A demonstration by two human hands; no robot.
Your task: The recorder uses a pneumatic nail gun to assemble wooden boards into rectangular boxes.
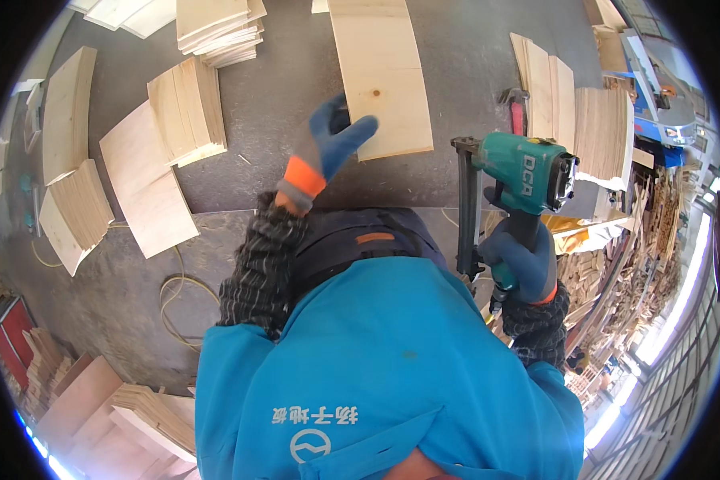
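My left hand [328, 144], in a blue glove with an orange cuff, reaches out over the grey table, its fingers spread and resting on the near corner of a pale wooden board [384, 68]. My right hand [524, 260], also in a blue glove, grips the handle of a teal pneumatic nail gun [516, 172] held upright at my right side, its black magazine pointing down. My blue jacket fills the lower middle of the view.
Stacks of thin wooden boards [188, 112] lie at the left and top of the grey table [280, 96]. More boards [564, 100] stand at the right. A yellow hose [176, 292] coils at the lower left. Piles of wood strips [632, 264] fill the right side.
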